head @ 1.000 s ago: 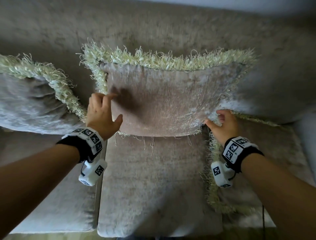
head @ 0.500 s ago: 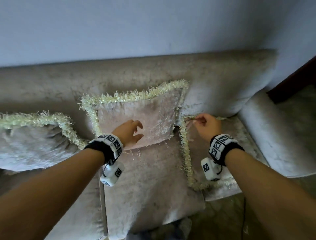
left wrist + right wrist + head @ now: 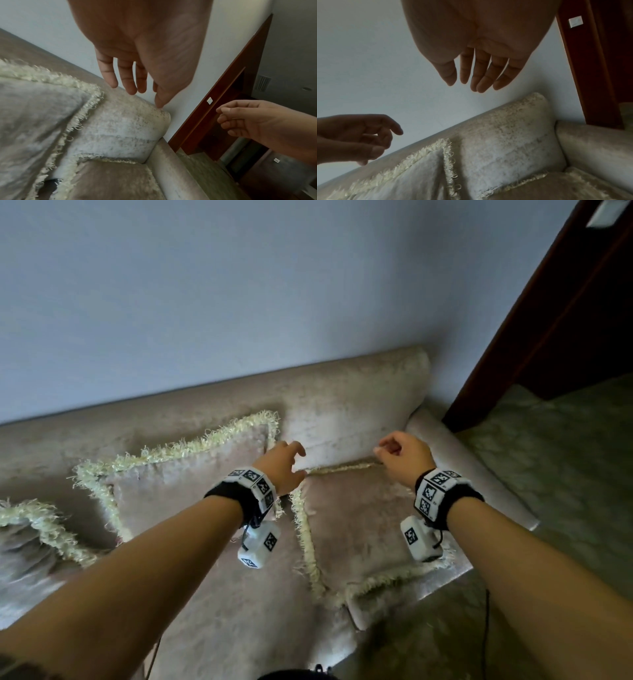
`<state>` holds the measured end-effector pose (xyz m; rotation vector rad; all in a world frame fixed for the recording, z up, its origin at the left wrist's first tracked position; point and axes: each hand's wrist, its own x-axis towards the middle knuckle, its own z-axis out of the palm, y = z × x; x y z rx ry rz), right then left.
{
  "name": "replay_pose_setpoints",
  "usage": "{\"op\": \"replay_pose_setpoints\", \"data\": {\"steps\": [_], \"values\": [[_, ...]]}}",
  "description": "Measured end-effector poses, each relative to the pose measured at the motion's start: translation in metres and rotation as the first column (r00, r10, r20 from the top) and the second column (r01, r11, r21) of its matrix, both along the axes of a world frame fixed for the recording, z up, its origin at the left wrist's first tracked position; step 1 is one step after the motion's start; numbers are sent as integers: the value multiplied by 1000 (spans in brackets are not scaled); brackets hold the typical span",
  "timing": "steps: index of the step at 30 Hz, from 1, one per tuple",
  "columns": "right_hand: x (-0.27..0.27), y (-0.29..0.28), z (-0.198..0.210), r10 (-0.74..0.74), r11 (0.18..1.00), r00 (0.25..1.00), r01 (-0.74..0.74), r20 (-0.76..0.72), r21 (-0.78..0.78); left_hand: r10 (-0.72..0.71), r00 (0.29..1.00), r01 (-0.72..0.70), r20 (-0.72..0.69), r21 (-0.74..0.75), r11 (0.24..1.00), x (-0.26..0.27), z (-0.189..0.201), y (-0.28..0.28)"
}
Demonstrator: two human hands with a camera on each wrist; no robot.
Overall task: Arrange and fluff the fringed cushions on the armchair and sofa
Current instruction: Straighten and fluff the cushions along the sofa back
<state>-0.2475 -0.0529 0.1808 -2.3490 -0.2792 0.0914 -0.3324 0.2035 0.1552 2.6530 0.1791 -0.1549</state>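
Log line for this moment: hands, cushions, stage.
left hand: open, empty | right hand: open, empty | flat cushion: lying on seat | upright cushion: leaning on backrest | stage: reaching for flat cushion

Open air above the flat cushion (image 3: 359, 525) at the sofa's right end; both hands hang there w/ nothing under the fingers. Backrest (image 3: 349, 419) blocks the far side, armrest (image 3: 479, 474) the right, upright cushion (image 3: 191, 484) the left. Narrow gap btwn the two cushions. Wall (image 3: 239, 302) directly behind; dark wood door frame (image 3: 548, 337) past the armrest.
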Motion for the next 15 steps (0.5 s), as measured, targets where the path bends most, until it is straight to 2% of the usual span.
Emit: {"op": "replay_pose_setpoints", "data": {"steps": [6, 8, 15], "values": [[34, -111, 6, -21, 998, 1000, 21, 5, -52, 35, 998, -36, -57, -13, 999, 33, -7, -104], [49, -140, 2, -1, 994, 1000, 0, -1, -113, 49, 996, -50, -79, -9, 999, 41, -13, -128], [110, -189, -41, 17, 981, 991, -42, -132, -189, 100, 976, -90, -191, 61, 994, 76, -51, -155]]}}
